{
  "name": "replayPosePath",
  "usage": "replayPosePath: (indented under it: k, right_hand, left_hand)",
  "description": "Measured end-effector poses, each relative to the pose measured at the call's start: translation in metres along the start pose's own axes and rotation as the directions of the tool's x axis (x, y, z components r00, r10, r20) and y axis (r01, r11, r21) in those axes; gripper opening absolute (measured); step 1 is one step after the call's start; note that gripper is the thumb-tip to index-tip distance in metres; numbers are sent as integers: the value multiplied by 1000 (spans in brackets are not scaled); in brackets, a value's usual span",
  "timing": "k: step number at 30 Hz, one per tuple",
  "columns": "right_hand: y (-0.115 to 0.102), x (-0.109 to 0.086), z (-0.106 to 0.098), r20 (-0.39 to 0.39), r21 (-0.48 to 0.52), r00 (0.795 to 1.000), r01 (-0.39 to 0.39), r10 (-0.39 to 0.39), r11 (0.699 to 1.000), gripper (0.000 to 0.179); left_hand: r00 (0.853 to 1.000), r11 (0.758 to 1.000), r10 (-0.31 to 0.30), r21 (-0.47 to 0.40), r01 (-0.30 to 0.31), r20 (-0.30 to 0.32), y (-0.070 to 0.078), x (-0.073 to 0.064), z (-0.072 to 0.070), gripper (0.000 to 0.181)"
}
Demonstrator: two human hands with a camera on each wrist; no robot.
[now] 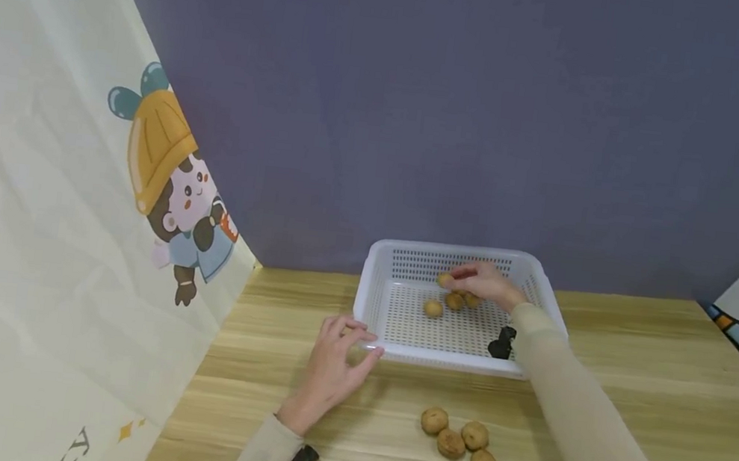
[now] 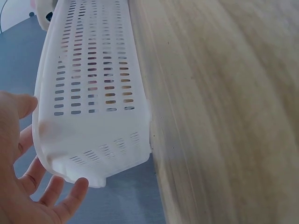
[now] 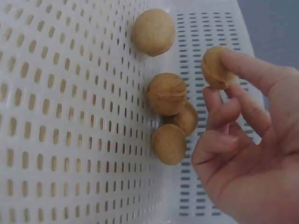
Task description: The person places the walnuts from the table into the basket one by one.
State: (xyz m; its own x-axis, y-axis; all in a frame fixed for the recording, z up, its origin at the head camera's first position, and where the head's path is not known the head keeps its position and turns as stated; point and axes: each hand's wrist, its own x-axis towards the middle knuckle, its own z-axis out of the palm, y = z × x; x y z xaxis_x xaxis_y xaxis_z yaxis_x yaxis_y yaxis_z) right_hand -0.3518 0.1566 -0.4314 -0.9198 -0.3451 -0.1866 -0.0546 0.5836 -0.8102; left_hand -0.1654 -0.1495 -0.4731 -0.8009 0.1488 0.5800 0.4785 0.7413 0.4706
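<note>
One tan, seamed walnut (image 3: pixel 212 67), pinched by the right hand (image 1: pixel 487 282), is raised near the far wall inside the white basket (image 1: pixel 444 357), where four more walnuts (image 3: pixel 167 93) lie. The left hand (image 1: pixel 332 365) grips the basket's near-left corner. Before the basket, four loose walnuts (image 1: pixel 451 444) sit on the wood-grained table (image 1: pixel 670 390).

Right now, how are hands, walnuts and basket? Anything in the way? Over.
Right hand pinches walnut over basket; left hand at basket's near-left corner. Four walnuts inside, four on table. Possible snag: black wrist camera above basket.
</note>
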Motion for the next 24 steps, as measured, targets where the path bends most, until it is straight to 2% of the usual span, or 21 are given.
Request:
replayPosePath:
  k: [6,15,24]
  right_hand:
    - [5,6,5,16,-32,998,-68,68,997,60]
    - [9,13,8,18,-82,999,-28,30,996,51]
    - [3,9,1,44,-14,999,-10,11,1000,50]
  left_hand:
    - [1000,1000,16,-12,-16,15,-1,1,0,23]
    - [1000,1000,3,1,-3,6,-1,1,0,22]
    - [999,1000,-28,-2,28,37,-2,1,-2,23]
